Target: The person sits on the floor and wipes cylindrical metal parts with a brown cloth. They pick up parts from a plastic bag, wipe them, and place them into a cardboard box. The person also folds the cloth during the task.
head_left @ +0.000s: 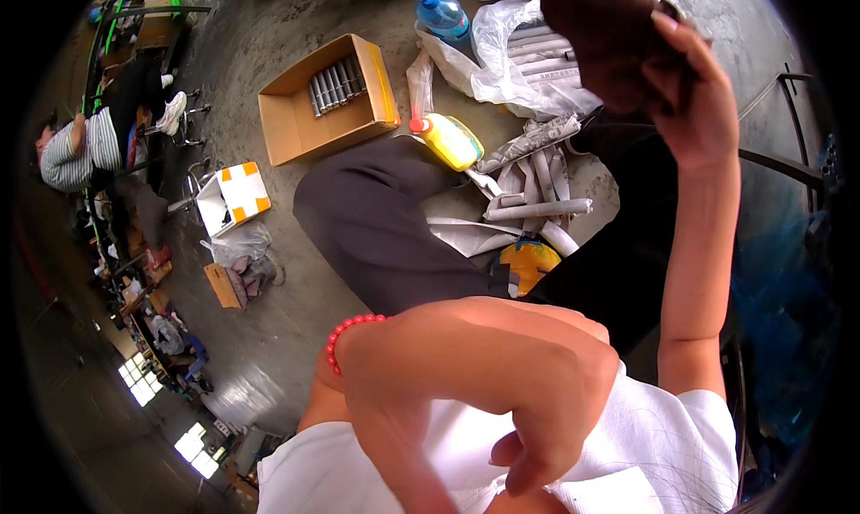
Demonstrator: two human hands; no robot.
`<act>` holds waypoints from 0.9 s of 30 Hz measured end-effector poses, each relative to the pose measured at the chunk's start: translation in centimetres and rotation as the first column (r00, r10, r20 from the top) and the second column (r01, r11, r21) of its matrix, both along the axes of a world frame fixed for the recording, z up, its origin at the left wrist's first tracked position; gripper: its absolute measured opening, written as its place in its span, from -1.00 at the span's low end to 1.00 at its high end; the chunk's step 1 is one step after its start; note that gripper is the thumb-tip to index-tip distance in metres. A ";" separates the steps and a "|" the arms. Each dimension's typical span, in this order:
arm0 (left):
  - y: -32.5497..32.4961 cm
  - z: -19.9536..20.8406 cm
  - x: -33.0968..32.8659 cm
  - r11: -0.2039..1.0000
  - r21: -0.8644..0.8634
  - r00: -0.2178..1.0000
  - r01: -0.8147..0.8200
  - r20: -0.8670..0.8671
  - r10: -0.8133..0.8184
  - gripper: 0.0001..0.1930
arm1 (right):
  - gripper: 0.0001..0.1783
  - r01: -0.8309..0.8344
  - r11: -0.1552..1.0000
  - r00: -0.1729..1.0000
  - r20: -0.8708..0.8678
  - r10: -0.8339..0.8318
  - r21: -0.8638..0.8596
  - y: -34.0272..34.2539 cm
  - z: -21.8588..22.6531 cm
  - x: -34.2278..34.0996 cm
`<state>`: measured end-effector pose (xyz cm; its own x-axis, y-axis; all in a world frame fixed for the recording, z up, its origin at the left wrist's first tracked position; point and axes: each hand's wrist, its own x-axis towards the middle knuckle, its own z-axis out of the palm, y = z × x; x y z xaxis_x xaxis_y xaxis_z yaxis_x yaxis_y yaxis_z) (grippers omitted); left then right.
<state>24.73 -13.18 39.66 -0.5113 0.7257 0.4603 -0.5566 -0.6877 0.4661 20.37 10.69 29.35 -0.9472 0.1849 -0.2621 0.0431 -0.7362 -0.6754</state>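
My right hand is raised at the upper right, its fingers closed around a crumpled dark brown cloth. Very near the camera, in front of my white shirt, my left hand bends downward, a red bead bracelet on its wrist. Its fingers curl loosely, the thumb side stands apart from them, and no object shows in it. Below the cloth, between my dark-trousered legs, lie rolled, paper-wrapped pieces and a yellow bottle with a red cap. A yellow-orange item sits nearer me, partly hidden.
Ahead stands an open cardboard box holding several metal tubes. A clear plastic bag with wrapped rods lies beside a blue bottle. Leftward are a white box with orange tape and a seated person near cluttered benches.
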 end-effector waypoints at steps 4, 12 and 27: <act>5.1 1.0 -3.9 0.974 -0.137 0.941 0.181 -0.265 -0.212 -0.61 | -0.83 0.232 0.972 0.972 0.030 -0.233 0.036 2.0 6.0 -3.0; 11.2 -13.0 -10.7 0.200 -0.941 0.883 -0.272 -0.327 -0.337 -0.84 | -0.86 0.390 0.921 0.913 0.131 -0.387 0.011 9.5 -2.8 -3.2; 25.8 -53.7 -18.9 -0.091 -0.010 0.086 -0.996 -0.454 -0.887 -0.59 | -0.70 0.354 0.902 0.935 -0.076 -0.346 0.248 16.2 -6.0 -0.8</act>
